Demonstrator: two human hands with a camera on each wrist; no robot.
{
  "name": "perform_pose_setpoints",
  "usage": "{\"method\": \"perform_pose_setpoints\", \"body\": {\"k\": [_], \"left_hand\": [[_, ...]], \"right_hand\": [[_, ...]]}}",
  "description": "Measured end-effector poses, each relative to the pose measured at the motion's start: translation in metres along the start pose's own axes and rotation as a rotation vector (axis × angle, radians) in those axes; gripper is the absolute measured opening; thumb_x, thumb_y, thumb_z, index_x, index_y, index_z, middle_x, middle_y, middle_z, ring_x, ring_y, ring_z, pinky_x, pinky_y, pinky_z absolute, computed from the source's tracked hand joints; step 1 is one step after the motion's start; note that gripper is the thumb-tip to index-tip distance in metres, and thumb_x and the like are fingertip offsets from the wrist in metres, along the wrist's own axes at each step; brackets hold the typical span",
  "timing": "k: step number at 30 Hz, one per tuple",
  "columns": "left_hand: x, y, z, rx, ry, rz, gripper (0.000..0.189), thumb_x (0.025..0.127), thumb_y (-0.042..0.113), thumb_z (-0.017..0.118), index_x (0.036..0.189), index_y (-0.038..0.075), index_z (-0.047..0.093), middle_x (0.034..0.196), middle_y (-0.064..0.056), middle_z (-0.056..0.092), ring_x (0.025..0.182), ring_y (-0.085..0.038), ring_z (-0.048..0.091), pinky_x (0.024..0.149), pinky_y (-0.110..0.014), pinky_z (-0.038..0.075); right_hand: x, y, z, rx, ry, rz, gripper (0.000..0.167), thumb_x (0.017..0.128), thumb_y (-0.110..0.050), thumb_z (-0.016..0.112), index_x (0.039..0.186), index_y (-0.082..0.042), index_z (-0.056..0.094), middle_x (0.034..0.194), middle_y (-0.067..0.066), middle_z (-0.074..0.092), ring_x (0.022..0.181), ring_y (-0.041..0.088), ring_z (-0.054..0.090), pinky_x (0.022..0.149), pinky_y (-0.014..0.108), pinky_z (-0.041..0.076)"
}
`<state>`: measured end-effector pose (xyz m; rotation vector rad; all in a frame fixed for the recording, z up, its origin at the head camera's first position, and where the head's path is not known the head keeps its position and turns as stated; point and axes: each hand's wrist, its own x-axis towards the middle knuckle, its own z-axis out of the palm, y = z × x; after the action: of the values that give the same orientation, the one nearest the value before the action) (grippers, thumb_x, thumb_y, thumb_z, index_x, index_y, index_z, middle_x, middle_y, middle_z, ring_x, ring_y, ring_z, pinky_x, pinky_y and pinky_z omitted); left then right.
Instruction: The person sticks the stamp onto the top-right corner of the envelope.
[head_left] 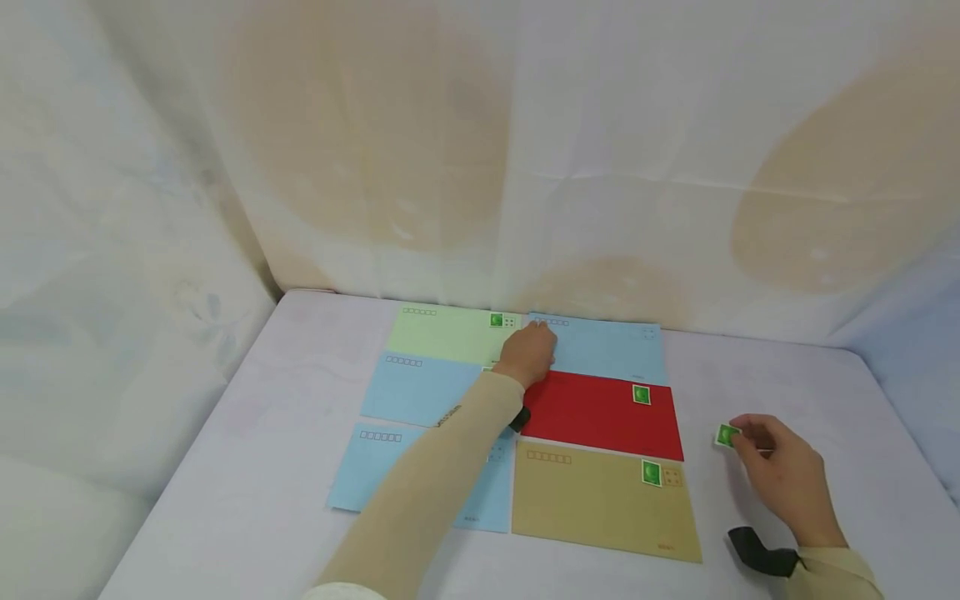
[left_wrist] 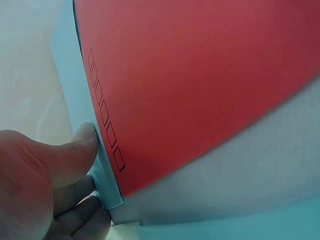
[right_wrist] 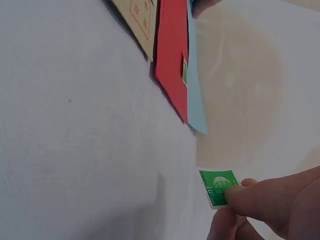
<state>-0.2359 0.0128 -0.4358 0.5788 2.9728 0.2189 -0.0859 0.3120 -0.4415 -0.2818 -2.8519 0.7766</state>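
My left hand (head_left: 528,352) grips the left edge of the blue envelope (head_left: 607,346) in the back right spot. In the left wrist view its thumb (left_wrist: 86,142) lies on the blue strip beside the red envelope (left_wrist: 190,75), with the other fingers curled at the envelope's end. Between thumb and fingertips, my right hand (head_left: 783,471) pinches a small green postage stamp (right_wrist: 217,182), right of the envelopes. Similar stamps sit on the red envelope, the tan envelope (head_left: 592,508) and the light green envelope (head_left: 442,332). The gripped blue envelope shows only a printed stamp box.
Two more blue envelopes (head_left: 405,392) lie on the left, partly under my left sleeve (head_left: 442,475). The envelopes form two columns on a white-covered table (head_left: 247,467). A pale patterned curtain (head_left: 600,150) hangs behind the table's far edge.
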Motion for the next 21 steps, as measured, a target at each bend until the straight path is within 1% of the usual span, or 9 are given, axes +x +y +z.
{"method": "perform_pose_setpoints", "body": {"k": [9, 12, 14, 16, 18, 20, 21], "left_hand": [[-0.002, 0.000, -0.002, -0.014, -0.001, -0.001, 0.038, 0.096, 0.021, 0.070, 0.132, 0.010, 0.066, 0.143, -0.008, 0.059, 0.128, -0.019, 0.056, 0.100, -0.026, 0.051], [-0.002, 0.000, -0.003, -0.022, -0.002, -0.003, 0.036, 0.096, 0.021, 0.070, 0.130, 0.010, 0.068, 0.140, -0.007, 0.060, 0.125, -0.018, 0.057, 0.099, -0.025, 0.051], [-0.003, 0.000, -0.004, -0.023, 0.002, -0.002, 0.035, 0.096, 0.021, 0.070, 0.129, 0.010, 0.068, 0.139, -0.007, 0.061, 0.124, -0.018, 0.058, 0.098, -0.025, 0.051], [-0.003, 0.000, -0.005, -0.021, 0.002, 0.000, 0.035, 0.096, 0.021, 0.070, 0.129, 0.010, 0.068, 0.139, -0.007, 0.061, 0.123, -0.018, 0.059, 0.098, -0.025, 0.052], [-0.004, 0.000, -0.005, -0.019, 0.003, -0.001, 0.037, 0.096, 0.022, 0.070, 0.131, 0.010, 0.068, 0.141, -0.007, 0.060, 0.125, -0.018, 0.058, 0.098, -0.025, 0.051], [-0.004, 0.000, -0.005, -0.020, -0.001, -0.003, 0.038, 0.096, 0.022, 0.070, 0.132, 0.010, 0.067, 0.142, -0.007, 0.059, 0.127, -0.018, 0.057, 0.100, -0.026, 0.050], [-0.004, 0.000, -0.005, -0.022, -0.003, -0.006, 0.038, 0.097, 0.022, 0.069, 0.133, 0.010, 0.066, 0.143, -0.007, 0.058, 0.129, -0.019, 0.056, 0.100, -0.026, 0.050]], "right_hand": [[0.009, -0.008, 0.005, 0.025, 0.007, -0.014, 0.024, 0.098, -0.006, 0.058, 0.117, 0.007, 0.060, 0.108, 0.030, 0.063, 0.098, 0.043, 0.060, 0.076, 0.052, 0.052], [0.012, -0.010, 0.007, 0.023, 0.011, -0.017, 0.024, 0.098, -0.006, 0.059, 0.117, 0.006, 0.061, 0.108, 0.029, 0.064, 0.097, 0.041, 0.060, 0.073, 0.042, 0.052], [0.013, -0.010, 0.008, 0.031, 0.016, -0.023, 0.023, 0.098, -0.006, 0.060, 0.117, 0.006, 0.061, 0.107, 0.028, 0.064, 0.096, 0.040, 0.059, 0.070, 0.032, 0.050], [0.014, -0.011, 0.009, 0.036, 0.022, -0.035, 0.023, 0.098, -0.006, 0.060, 0.117, 0.005, 0.061, 0.106, 0.027, 0.064, 0.094, 0.038, 0.059, 0.066, 0.021, 0.046], [0.014, -0.012, 0.010, 0.046, 0.025, -0.047, 0.023, 0.098, -0.007, 0.061, 0.117, 0.005, 0.062, 0.106, 0.027, 0.064, 0.094, 0.038, 0.059, 0.063, 0.013, 0.041], [0.015, -0.013, 0.011, 0.051, 0.029, -0.059, 0.022, 0.098, -0.007, 0.061, 0.117, 0.005, 0.062, 0.106, 0.027, 0.065, 0.094, 0.037, 0.060, 0.061, 0.008, 0.038], [0.015, -0.014, 0.011, 0.052, 0.028, -0.062, 0.022, 0.098, -0.007, 0.061, 0.117, 0.005, 0.062, 0.106, 0.027, 0.065, 0.095, 0.038, 0.060, 0.062, 0.009, 0.039]]}}
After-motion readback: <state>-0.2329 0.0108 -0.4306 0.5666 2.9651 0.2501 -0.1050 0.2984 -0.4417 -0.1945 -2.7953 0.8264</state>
